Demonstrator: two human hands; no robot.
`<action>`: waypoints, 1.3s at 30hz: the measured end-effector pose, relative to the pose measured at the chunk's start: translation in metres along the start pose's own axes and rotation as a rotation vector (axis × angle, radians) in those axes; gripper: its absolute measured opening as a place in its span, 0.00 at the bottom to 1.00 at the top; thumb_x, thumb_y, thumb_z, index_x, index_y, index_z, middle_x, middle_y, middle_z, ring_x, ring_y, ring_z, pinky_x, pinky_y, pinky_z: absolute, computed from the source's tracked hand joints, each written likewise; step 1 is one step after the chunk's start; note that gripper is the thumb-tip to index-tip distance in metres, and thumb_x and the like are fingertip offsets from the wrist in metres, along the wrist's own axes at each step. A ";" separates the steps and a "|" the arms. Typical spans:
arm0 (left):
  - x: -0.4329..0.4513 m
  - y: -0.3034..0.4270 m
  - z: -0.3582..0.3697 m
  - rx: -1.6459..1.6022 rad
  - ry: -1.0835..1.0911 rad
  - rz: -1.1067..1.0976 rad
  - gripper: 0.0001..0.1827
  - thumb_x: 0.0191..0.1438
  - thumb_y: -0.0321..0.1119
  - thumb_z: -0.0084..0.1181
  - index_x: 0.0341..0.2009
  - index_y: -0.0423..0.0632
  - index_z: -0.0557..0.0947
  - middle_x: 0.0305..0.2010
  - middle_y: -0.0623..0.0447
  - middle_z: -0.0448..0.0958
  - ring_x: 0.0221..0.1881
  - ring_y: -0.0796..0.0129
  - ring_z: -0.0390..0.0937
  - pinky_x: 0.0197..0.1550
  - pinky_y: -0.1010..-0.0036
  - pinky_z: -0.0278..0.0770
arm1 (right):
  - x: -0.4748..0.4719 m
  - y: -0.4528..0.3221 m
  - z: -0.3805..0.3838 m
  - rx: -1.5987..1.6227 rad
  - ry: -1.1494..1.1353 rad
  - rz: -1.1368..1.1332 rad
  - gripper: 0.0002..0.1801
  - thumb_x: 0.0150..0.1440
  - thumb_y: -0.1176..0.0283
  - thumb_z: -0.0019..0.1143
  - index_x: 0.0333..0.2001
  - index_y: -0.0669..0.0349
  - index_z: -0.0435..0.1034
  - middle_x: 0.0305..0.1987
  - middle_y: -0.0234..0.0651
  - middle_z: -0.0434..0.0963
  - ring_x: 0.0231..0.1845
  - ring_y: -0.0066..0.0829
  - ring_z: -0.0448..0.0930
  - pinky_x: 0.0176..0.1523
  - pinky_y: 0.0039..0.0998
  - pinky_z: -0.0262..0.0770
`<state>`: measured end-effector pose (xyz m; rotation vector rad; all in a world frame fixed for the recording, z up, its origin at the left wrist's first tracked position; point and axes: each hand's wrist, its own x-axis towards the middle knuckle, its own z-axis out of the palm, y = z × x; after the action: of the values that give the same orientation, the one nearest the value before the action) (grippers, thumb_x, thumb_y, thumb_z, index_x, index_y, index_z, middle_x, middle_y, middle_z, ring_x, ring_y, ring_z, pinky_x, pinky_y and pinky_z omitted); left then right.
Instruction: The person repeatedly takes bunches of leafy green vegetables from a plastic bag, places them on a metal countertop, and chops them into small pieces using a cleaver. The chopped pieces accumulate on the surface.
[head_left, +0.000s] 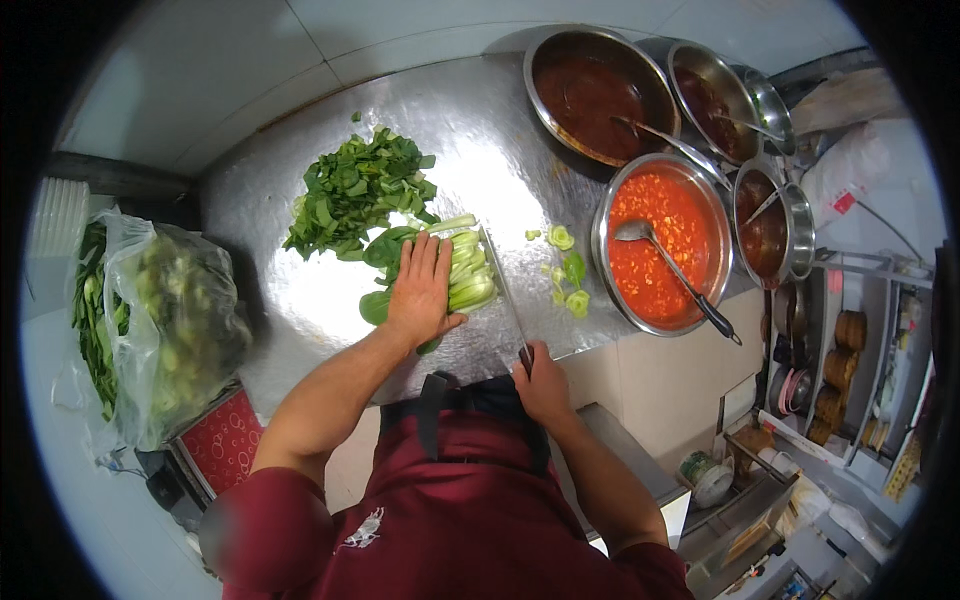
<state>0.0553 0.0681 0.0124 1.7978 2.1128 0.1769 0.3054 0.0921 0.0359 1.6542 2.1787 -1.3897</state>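
My left hand (420, 289) lies flat, fingers together, on a bunch of bok choy (471, 271) on the stainless steel worktop (247, 172). The pale stems point right, and the leaves show around the hand. In my right hand (544, 386) is the dark handle of a knife (506, 289); its blade runs away from me beside the stems. Cut-off bok choy bases (560, 238) and small scraps lie right of the blade. A heap of chopped greens (364, 191) sits beyond my left hand, toward the wall.
At right stands a steel bowl of orange-red sauce (660, 247) with a ladle (675, 270). Behind it are a wide bowl of dark red sauce (592, 90) and several smaller bowls. A clear plastic bag of greens (176, 322) is at left. Shelving (847, 360) stands far right.
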 end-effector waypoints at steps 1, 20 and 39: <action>0.002 -0.002 0.004 -0.022 0.015 0.019 0.62 0.38 0.52 0.73 0.69 0.35 0.54 0.69 0.30 0.53 0.74 0.39 0.45 0.75 0.49 0.41 | 0.000 -0.005 -0.002 0.012 0.032 -0.011 0.21 0.58 0.67 0.54 0.55 0.60 0.64 0.39 0.57 0.79 0.42 0.61 0.79 0.45 0.52 0.74; 0.037 0.004 -0.016 0.076 -0.077 0.078 0.59 0.39 0.50 0.70 0.72 0.48 0.53 0.61 0.36 0.61 0.65 0.43 0.56 0.71 0.51 0.50 | 0.014 -0.001 0.002 -0.002 0.147 -0.145 0.24 0.57 0.70 0.52 0.58 0.57 0.65 0.40 0.56 0.79 0.42 0.59 0.79 0.45 0.52 0.74; 0.037 -0.001 0.000 0.225 -0.126 0.028 0.57 0.50 0.66 0.58 0.66 0.29 0.55 0.72 0.33 0.49 0.74 0.41 0.44 0.74 0.54 0.45 | -0.049 -0.045 -0.025 0.041 0.072 -0.083 0.22 0.60 0.67 0.53 0.57 0.62 0.64 0.42 0.54 0.78 0.44 0.57 0.79 0.47 0.48 0.74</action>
<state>0.0494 0.1043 0.0045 1.9085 2.0880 -0.1698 0.3005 0.0730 0.1043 1.6709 2.2972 -1.4269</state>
